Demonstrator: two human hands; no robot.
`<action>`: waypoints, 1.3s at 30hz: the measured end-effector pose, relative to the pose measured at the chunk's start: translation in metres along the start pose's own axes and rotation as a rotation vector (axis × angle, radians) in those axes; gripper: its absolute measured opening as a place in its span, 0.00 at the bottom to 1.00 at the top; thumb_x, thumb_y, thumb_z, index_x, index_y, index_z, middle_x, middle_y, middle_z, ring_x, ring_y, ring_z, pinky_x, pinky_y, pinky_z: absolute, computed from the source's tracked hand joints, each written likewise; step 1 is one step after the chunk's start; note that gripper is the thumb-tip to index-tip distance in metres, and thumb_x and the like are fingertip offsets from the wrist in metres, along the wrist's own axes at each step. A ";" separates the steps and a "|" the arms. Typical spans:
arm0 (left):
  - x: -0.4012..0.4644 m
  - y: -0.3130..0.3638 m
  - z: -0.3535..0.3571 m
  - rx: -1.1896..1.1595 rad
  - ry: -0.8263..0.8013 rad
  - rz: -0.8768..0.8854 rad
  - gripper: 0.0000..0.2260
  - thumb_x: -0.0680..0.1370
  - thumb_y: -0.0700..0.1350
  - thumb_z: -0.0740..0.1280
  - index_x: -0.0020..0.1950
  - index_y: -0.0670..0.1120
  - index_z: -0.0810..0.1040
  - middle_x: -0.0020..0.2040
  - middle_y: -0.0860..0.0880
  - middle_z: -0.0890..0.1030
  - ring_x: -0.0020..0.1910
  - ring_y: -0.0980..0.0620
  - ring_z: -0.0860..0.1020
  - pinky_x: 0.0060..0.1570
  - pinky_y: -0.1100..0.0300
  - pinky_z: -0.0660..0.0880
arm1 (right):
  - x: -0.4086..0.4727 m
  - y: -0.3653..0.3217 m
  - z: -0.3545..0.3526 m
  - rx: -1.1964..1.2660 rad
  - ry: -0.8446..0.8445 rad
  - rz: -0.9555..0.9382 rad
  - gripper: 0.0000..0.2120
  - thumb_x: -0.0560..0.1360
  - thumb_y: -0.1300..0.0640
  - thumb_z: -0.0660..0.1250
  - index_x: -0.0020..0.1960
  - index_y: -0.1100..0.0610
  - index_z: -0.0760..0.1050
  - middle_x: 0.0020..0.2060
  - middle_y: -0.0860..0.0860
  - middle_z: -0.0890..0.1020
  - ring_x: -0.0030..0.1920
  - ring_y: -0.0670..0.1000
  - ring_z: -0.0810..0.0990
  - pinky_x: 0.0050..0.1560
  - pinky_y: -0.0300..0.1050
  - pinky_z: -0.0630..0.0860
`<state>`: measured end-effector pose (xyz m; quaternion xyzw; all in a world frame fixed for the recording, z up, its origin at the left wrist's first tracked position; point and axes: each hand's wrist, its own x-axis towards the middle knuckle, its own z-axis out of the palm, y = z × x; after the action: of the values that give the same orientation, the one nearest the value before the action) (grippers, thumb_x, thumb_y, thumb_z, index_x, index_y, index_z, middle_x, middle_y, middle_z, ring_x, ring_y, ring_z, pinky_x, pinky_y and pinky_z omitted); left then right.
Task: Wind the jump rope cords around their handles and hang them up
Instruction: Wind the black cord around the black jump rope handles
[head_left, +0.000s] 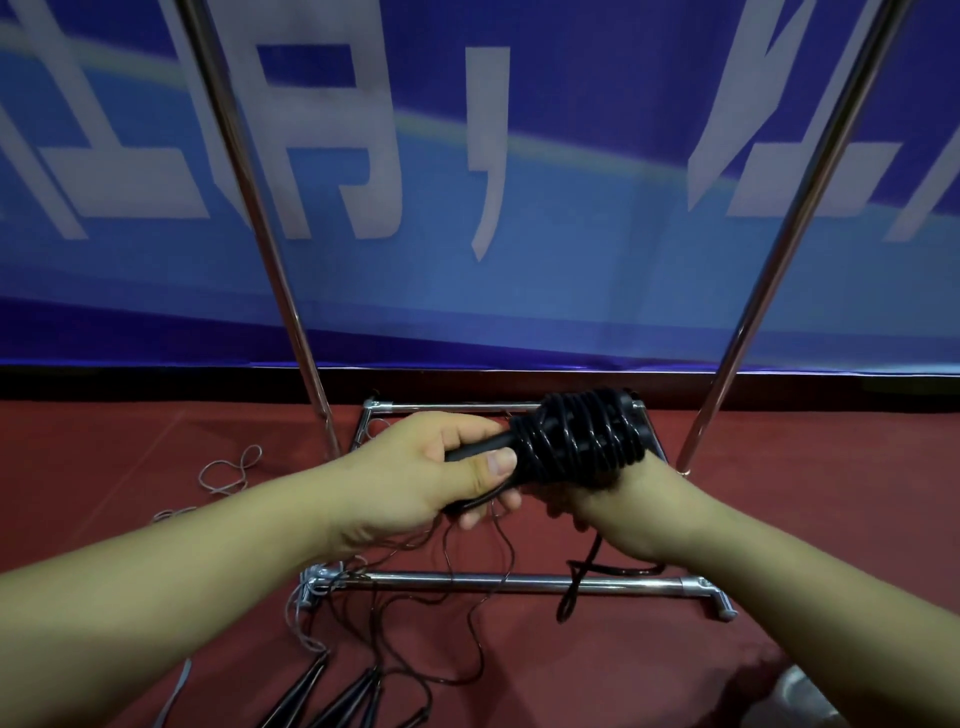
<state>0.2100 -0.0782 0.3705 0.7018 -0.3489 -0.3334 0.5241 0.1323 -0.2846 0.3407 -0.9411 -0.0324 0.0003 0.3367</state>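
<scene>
A pair of black jump rope handles (582, 441) is held level at the centre, thickly wrapped in black cord. My left hand (447, 478) grips the bare handle ends, thumb on top. My right hand (618, 506) is under the wound bundle, fingers curled around the cord; most of the hand is hidden beneath it. A loose end of the black cord (576, 582) hangs down from my right hand over the rack's front bar. More black handles (332, 701) and thin tangled cords (441, 623) lie on the red floor at the lower left.
A chrome rack stands in front, with two slanted uprights (260, 218) (795, 218) and a base frame (519, 584) on the red floor. A blue banner (571, 156) hangs behind it. A pale cord (228, 473) lies on the floor at the left.
</scene>
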 end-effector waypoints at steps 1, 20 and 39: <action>0.001 0.000 0.001 -0.007 0.035 0.000 0.16 0.79 0.47 0.65 0.56 0.34 0.78 0.40 0.48 0.83 0.28 0.56 0.73 0.37 0.65 0.72 | 0.001 -0.001 0.002 0.056 0.024 0.009 0.05 0.79 0.54 0.68 0.50 0.55 0.80 0.39 0.54 0.83 0.35 0.44 0.79 0.37 0.43 0.77; 0.014 -0.019 -0.010 0.071 0.546 -0.197 0.11 0.82 0.49 0.66 0.46 0.43 0.81 0.31 0.53 0.82 0.26 0.58 0.73 0.33 0.64 0.71 | -0.013 -0.034 0.026 0.286 -0.059 0.043 0.04 0.79 0.54 0.68 0.53 0.49 0.76 0.37 0.43 0.83 0.38 0.39 0.80 0.43 0.36 0.76; 0.022 -0.017 -0.015 -0.567 0.574 -0.246 0.09 0.83 0.43 0.63 0.52 0.39 0.81 0.44 0.44 0.78 0.28 0.56 0.71 0.30 0.62 0.68 | -0.004 -0.018 0.024 0.423 -0.097 0.199 0.12 0.78 0.53 0.70 0.42 0.62 0.77 0.27 0.47 0.71 0.28 0.46 0.66 0.31 0.41 0.65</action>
<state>0.2367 -0.0851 0.3553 0.6305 0.0032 -0.2671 0.7288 0.1264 -0.2557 0.3341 -0.8469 0.0454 0.0854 0.5229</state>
